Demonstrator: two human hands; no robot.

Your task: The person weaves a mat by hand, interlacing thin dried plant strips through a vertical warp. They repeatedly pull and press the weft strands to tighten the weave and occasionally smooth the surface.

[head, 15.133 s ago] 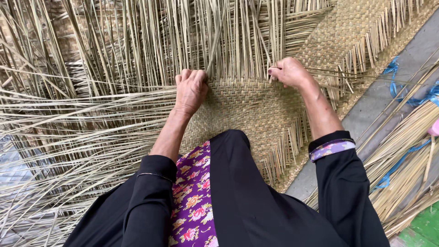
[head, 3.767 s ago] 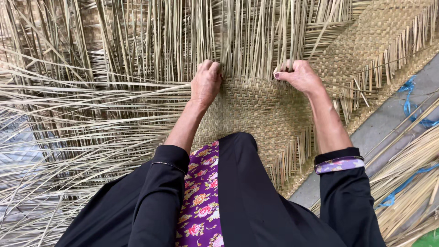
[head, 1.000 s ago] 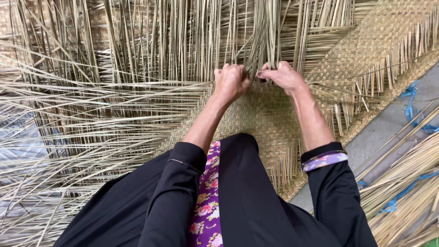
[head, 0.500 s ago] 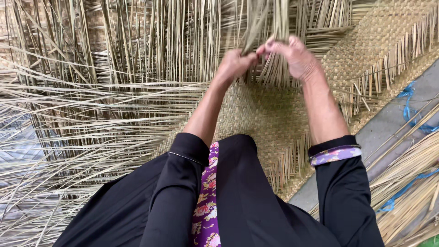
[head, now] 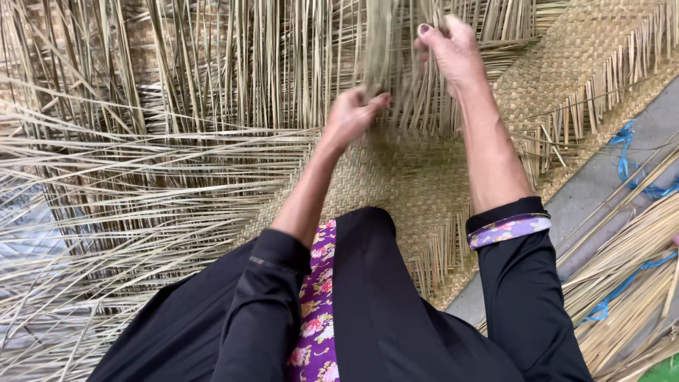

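Clenched around a blurred bundle of reed strands point(head: 378, 42), the left hand point(head: 350, 117) grips them low down, just above the woven edge, while farther right the right hand point(head: 453, 53) closes its fingers on the same bundle higher up, near the top of the view. Half a second ago both hands sat lower and closer together at the weave; now the right one has risen clear of the mat and the strands stand lifted between the two grips, which I judge to mean a set of loose strands is being pulled up and separated from the rest. On the left, unwoven strands point(head: 106, 184) fan across the floor. Beneath the forearms lies the finished woven mat point(head: 424, 184), and at far right blue ties point(head: 626, 152) bind spare reed bundles point(head: 629, 283).
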